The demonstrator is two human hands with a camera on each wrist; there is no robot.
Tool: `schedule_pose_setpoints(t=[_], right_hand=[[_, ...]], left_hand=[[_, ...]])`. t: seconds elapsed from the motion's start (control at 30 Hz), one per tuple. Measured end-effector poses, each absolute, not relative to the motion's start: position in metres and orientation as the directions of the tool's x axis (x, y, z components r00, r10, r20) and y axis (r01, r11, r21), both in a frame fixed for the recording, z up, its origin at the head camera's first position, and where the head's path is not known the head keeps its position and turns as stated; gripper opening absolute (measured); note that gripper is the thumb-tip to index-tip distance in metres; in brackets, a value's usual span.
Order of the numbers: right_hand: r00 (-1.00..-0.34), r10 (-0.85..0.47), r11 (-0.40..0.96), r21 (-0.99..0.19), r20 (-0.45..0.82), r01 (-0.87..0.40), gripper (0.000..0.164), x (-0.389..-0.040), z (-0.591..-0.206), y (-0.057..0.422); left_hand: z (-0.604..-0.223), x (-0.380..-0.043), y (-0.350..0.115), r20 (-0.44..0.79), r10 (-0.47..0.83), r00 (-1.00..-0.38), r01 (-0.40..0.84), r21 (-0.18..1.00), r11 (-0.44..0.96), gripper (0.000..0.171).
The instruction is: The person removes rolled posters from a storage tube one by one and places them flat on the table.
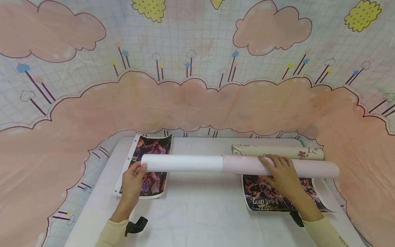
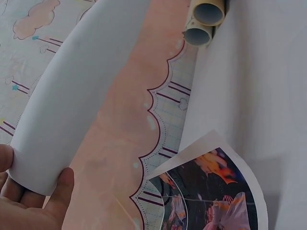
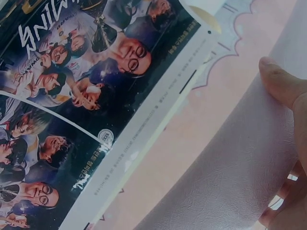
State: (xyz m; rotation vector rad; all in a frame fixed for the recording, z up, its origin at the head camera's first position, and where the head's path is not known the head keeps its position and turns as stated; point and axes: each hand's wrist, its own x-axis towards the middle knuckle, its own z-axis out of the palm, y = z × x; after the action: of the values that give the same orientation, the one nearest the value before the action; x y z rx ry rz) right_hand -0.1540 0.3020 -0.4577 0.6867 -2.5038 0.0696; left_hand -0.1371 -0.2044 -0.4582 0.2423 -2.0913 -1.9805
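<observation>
A long roll of wallpaper (image 1: pixel 318 168), white along its left half and textured pink along its right, spans the head view above the table. My left hand (image 1: pixel 132 180) pinches its white left end, with thumb and fingertips around the rim in the left wrist view. My right hand (image 1: pixel 282 175) lies over the pink half, fingers on top and thumb toward the left, gripping it in the right wrist view. Beneath the roll's left part is a curled photo poster (image 1: pixel 154 188). Another poster (image 1: pixel 268 202) with people and large lettering lies below my right hand, partly covered.
Behind the pink half lies a cream roll with a blossom print (image 1: pixel 268 150). Two hollow roll ends (image 2: pixel 209 23) show in the left wrist view. Everything lies on a white table (image 1: pixel 203 209), bordered by a pink cloud-patterned cloth (image 1: pixel 216 109). Black straps hang by both wrists.
</observation>
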Motion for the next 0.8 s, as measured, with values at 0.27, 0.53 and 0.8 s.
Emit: schedule_pose_setpoints(t=[0.27,0.53,0.8], right_hand=[[-0.735,-0.444,0.879,0.09,0.512,-0.468,0.083,-0.154,-0.457,0.306],[-0.758,-0.409,0.899,0.081,0.508,-0.43,0.074,-0.154,-0.461,0.317],[-0.776,-0.387,0.906,0.052,0.498,-0.419,0.077,-0.153,-0.461,0.333]], left_hand=[[-0.459,-0.137,-0.21,0.093,-0.311,-0.946,0.065,0.993,0.099,0.038],[-0.463,-0.137,-0.223,0.083,-0.363,-0.928,0.062,0.996,0.069,0.039],[-0.459,-0.133,-0.232,0.06,-0.397,-0.916,0.063,0.998,0.004,0.038]])
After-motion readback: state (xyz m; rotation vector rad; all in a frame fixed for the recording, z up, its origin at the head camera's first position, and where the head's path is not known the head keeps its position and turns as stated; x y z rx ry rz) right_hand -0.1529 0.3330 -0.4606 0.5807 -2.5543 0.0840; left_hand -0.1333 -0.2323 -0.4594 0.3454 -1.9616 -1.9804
